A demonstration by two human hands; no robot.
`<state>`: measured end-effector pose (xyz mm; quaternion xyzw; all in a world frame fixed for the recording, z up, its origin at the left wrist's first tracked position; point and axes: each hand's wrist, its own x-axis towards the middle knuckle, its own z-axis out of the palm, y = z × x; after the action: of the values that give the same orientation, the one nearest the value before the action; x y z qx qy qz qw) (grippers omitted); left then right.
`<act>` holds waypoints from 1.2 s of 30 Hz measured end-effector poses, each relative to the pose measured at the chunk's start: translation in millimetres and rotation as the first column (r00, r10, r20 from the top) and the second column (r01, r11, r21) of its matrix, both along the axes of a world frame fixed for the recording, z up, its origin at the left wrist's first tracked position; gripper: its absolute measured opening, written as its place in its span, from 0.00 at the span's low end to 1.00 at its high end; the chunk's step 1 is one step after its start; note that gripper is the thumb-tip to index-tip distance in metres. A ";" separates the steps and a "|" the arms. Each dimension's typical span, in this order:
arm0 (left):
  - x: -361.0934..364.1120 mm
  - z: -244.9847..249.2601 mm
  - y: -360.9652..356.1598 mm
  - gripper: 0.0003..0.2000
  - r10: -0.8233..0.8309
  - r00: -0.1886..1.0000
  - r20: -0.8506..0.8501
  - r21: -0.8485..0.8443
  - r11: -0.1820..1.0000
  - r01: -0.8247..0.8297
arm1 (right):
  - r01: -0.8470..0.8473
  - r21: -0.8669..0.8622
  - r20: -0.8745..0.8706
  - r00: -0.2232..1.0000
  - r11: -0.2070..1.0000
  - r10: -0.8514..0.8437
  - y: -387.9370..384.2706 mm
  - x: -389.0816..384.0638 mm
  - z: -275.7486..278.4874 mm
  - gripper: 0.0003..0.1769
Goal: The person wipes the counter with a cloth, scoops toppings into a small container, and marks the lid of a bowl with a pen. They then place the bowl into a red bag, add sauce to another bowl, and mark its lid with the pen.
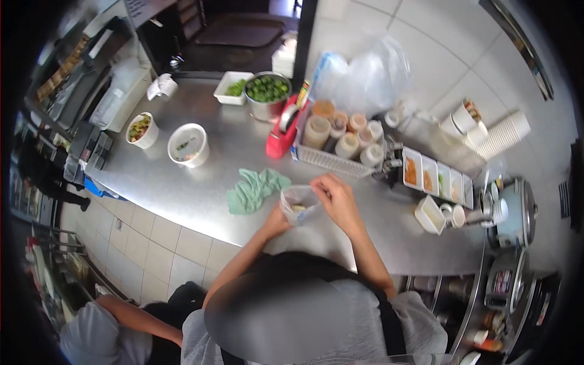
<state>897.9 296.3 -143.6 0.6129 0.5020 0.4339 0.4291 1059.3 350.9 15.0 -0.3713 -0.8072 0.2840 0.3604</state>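
A small translucent plastic bag [302, 196] with something pale at its bottom is held over the near edge of the steel counter. My left hand [277, 221] is closed around its lower left side, the fingers partly hidden behind it. With bent fingers, my right hand [332, 193] pinches the bag's rim at the upper right. Just left of the bag lies a crumpled green cloth [255, 190]. Beyond my hands stands a red tape dispenser [280, 137], beside a grey basket [334, 159] of several sauce bottles.
Two white tubs, one with mixed food [142, 130] and one with a little green [188, 146], stand at the left. Behind are a pot of chopped greens [267, 91] and a white tray [231, 88]. Topping containers [429, 176] and a cooker [517, 213] are right. Another person's arm [143, 316] shows lower left.
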 end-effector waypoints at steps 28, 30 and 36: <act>-4.5 -17.5 -7.4 0.40 0.116 0.873 -0.474 0.338 0.939 0.058 | -0.248 0.319 0.363 0.924 0.915 0.124 23.1 -29.3 41.1 0.04; -4.0 -19.0 -6.2 0.38 0.105 0.872 -0.478 0.320 0.945 0.061 | -0.117 0.123 0.274 0.958 0.986 0.079 18.3 -15.4 63.6 0.08; -1.7 -17.0 -3.6 0.34 0.108 0.870 -0.481 0.341 0.937 0.072 | -0.306 -0.079 0.550 0.780 0.949 0.297 -13.7 2.2 -9.8 0.14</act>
<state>896.1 292.7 -160.6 0.7641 0.5158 0.3493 0.1676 1061.4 337.2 5.2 -0.3012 -0.9276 0.2120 0.0629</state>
